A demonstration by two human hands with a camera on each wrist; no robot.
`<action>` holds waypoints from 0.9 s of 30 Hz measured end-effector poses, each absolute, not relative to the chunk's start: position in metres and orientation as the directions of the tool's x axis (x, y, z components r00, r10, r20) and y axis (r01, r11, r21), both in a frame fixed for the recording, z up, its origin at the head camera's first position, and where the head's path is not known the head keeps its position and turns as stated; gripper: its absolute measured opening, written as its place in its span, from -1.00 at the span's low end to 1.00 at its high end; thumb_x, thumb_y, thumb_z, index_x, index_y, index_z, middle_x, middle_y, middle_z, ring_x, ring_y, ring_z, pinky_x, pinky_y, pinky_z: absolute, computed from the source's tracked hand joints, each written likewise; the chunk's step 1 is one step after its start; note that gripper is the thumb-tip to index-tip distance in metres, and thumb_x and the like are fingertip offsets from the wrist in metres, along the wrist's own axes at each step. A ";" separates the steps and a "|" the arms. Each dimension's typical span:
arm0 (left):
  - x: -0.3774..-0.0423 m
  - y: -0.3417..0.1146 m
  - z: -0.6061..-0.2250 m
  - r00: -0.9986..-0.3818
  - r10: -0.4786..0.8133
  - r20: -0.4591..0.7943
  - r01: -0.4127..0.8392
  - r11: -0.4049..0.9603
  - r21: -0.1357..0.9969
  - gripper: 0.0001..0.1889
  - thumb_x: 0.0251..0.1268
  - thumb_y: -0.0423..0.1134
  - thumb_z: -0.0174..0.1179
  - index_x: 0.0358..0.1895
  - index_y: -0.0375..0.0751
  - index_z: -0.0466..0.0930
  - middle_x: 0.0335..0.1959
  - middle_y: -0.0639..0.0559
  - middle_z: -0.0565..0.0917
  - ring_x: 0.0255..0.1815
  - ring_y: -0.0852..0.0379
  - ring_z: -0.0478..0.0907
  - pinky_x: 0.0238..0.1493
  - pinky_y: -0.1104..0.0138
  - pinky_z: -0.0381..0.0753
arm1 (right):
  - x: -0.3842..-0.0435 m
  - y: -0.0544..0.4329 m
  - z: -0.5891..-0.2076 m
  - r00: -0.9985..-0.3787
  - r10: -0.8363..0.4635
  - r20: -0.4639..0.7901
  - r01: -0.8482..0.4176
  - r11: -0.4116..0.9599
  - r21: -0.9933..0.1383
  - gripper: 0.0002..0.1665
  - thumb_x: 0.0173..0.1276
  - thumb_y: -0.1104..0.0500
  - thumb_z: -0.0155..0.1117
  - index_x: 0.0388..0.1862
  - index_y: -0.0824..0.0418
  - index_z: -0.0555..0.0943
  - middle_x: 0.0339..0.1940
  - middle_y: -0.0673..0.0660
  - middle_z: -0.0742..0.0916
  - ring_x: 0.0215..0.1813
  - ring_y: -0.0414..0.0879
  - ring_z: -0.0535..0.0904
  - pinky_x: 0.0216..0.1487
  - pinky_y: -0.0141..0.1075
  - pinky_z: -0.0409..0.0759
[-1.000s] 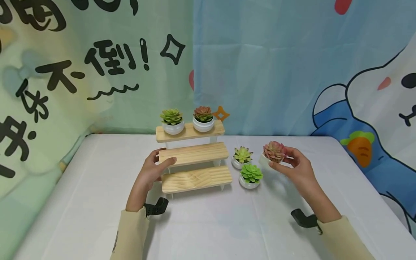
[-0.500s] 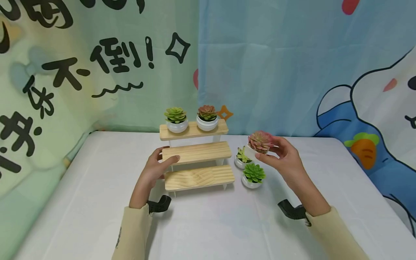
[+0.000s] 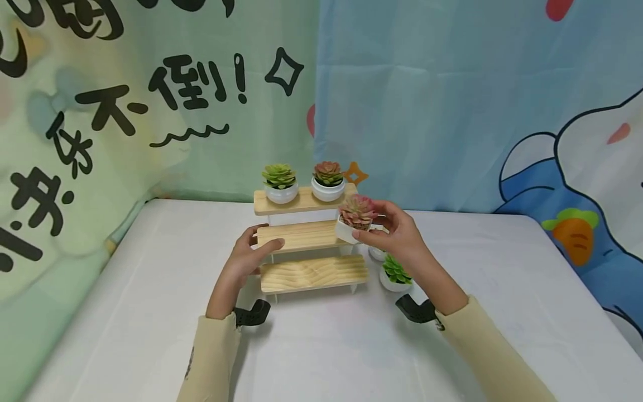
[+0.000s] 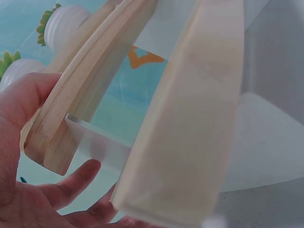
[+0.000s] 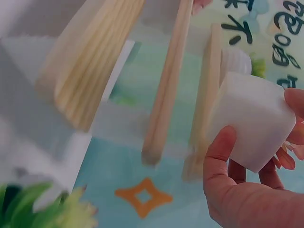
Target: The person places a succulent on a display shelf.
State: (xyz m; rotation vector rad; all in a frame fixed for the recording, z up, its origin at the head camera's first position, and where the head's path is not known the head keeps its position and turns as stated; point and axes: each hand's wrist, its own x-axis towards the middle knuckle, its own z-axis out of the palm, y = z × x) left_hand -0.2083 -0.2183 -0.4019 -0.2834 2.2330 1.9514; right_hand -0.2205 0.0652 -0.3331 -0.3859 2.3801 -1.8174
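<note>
A three-tier plant stand point(image 3: 313, 274) with pale wooden boards stands on the table. My left hand point(image 3: 246, 258) holds the left end of its middle board, thumb on top; the left wrist view shows fingers beside the clear support point(image 4: 102, 142). My right hand point(image 3: 404, 237) pinches a pink succulent point(image 3: 358, 211) in a white square pot point(image 5: 251, 118), tilted, over the right end of the middle board. Two potted succulents, one green point(image 3: 279, 176) and one reddish point(image 3: 328, 174), sit on the top board.
A bright green succulent point(image 3: 396, 270) in a round white pot stands on the white table point(image 3: 321, 352), right of the stand. Another white pot point(image 3: 377, 253) behind it is mostly hidden by my right hand. A printed curtain point(image 3: 427, 111) hangs behind.
My right hand has carried the pink succulent leftward from beyond the loose pots to over the middle board. My left hand keeps its hold on the stand. The head view has shifted slightly.
</note>
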 end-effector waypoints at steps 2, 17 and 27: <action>-0.209 -0.217 -0.402 -0.969 -0.032 -0.245 -0.247 0.131 0.960 -0.26 0.27 -0.08 0.27 0.47 -0.12 0.17 0.31 -0.26 0.29 -0.01 -0.11 0.44 -0.34 0.25 0.47 | -0.223 0.059 -0.334 -0.957 -0.286 0.052 -0.126 0.247 -0.961 -0.28 0.28 0.29 0.35 0.38 0.34 0.30 0.25 0.24 0.44 0.15 -0.04 0.46 0.00 -0.43 0.51; -0.212 -0.218 -0.402 -0.970 -0.038 -0.238 -0.241 0.144 0.960 -0.27 0.26 -0.06 0.27 0.46 -0.11 0.20 0.29 -0.26 0.32 -0.03 -0.11 0.46 -0.38 0.27 0.47 | -0.238 0.004 -0.348 -0.926 -0.376 0.038 -0.124 0.206 -0.971 -0.26 0.24 0.34 0.38 0.38 0.33 0.32 0.27 0.30 0.47 0.20 0.16 0.49 0.09 -0.24 0.55; -0.212 -0.220 -0.404 -0.969 -0.047 -0.241 -0.245 0.130 0.961 -0.26 0.25 -0.05 0.27 0.46 -0.10 0.18 0.29 -0.26 0.33 0.00 -0.17 0.48 -0.39 0.28 0.48 | -0.238 -0.014 -0.352 -0.925 -0.378 0.040 -0.137 0.233 -0.963 -0.27 0.20 0.35 0.40 0.34 0.36 0.36 0.24 0.31 0.51 0.20 0.16 0.49 0.12 -0.20 0.51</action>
